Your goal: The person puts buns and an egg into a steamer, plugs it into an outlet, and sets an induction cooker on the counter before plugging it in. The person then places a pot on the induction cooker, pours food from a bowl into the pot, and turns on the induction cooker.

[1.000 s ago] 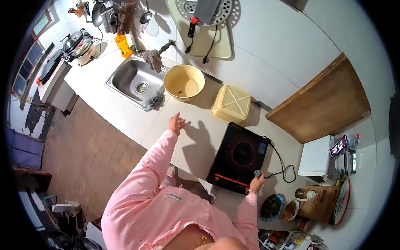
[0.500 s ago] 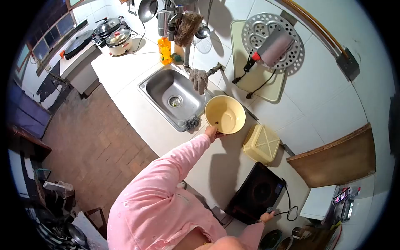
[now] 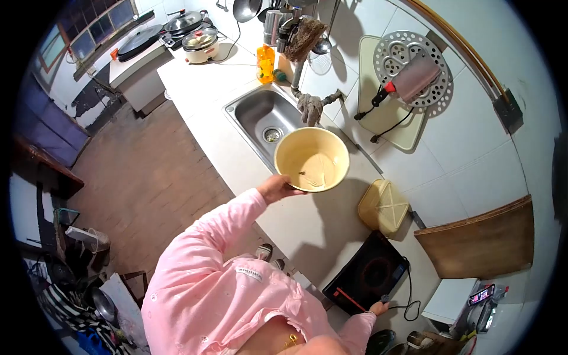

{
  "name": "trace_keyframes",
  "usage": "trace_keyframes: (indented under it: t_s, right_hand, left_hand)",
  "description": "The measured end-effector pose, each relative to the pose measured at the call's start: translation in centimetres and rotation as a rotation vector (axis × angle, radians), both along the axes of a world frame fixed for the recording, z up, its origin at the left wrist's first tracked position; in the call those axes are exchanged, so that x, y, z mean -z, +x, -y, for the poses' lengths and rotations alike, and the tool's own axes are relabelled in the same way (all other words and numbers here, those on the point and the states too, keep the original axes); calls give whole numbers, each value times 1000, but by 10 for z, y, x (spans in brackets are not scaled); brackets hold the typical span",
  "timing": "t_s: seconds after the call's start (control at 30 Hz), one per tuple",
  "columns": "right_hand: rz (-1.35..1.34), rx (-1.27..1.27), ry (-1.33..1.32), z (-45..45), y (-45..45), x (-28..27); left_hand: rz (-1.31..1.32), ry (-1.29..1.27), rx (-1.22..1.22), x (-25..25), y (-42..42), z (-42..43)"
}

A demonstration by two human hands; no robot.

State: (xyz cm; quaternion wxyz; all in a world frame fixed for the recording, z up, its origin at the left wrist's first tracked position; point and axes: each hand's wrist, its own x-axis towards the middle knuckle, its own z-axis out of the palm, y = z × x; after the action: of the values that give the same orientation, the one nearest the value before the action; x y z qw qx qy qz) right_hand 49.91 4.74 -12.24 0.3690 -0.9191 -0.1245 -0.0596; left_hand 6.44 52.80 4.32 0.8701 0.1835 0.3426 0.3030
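My left hand grips the near rim of a pale yellow plastic basin, raised over the counter beside the sink. Inside the basin are a small dark bit and some shiny streaks. Low on the right, my right hand is closed around a small dark plug, from which a black cord loops back to the induction cooker. That cooker is flat and black, lying on the counter just left of my right hand.
A steel sink is set into the white counter. An upturned yellow basket stands by the wall. Behind the sink is an orange bottle, with an electric pot further left. A wooden board leans at right.
My left hand has drawn the basin nearer to me, away from the wall. The view has shifted, and my right hand stays by the cooker with the plug.
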Motion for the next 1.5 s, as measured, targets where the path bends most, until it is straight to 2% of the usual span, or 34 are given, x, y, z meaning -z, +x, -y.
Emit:
trace_keyframes:
  t_s: [0.07, 0.1, 0.2, 0.37, 0.4, 0.43, 0.53, 0.6, 0.67, 0.73, 0.77, 0.87, 0.97, 1.03, 1.13, 1.23, 1.37, 1.43, 1.47, 1.5]
  right_hand:
    - [-54, 15, 39, 4, 3, 7]
    - [-80, 25, 58, 6, 1, 7]
    - [-100, 3, 36, -1, -13, -15]
    - [-39, 57, 16, -7, -6, -7]
    - [-51, 80, -2, -3, -2, -2]
    - [102, 115, -49, 11, 19, 36]
    - [-92, 63, -137, 3, -6, -14]
    - [1, 199, 29, -1, -17, -23]
    - [-37, 225, -20, 8, -19, -40]
    - [6, 437, 22, -23, -55, -91]
    - [14, 405, -177, 35, -4, -39]
    - [147, 423, -365, 78, 14, -18]
    - [567, 330, -1332, 103, 3, -40]
    - [813, 161, -1973, 98, -12, -52]
    - [683, 51, -2450, 60, -54, -88]
    - [851, -95, -2541, 61, -72, -97]
    - [450, 7, -1457, 38, -107, -121]
    - [132, 54, -1357, 5, -135, -158]
    - [394, 47, -1216, 20, -134, -146]
    - [297, 102, -1046, 13, -139, -152]
  left_hand:
    - [-20, 81, -42, -14, -28, 3]
    - [-62, 83, -64, -2, -42, -3]
    - [-134, 116, -88, -5, -81, -14]
    - [-235, 114, -210, -5, -127, -51]
    - [-244, 99, -245, -3, -133, -61]
    - [-256, 102, -276, 4, -140, -73]
    - [-287, 106, -313, 29, -159, -115]
    - [-267, 109, -293, 35, -168, -143]
    - [-285, 72, -294, 45, -172, -173]
    - [-320, 65, -311, 60, -172, -201]
    - [-325, 52, -299, 63, -173, -213]
    - [-302, 25, -247, 81, -167, -248]
    - [-277, 14, -225, 111, -163, -278]
    - [-283, -5, -182, 124, -159, -295]
    - [-288, -66, -183, 139, -152, -318]
    - [-350, -114, -211, 157, -146, -335]
    - [-487, -114, -173, 178, -148, -357]
    - [-486, -82, -117, 214, -155, -377]
    - [-460, -39, -87, 232, -157, -386]
    - [-566, -44, -21, 235, -154, -395]
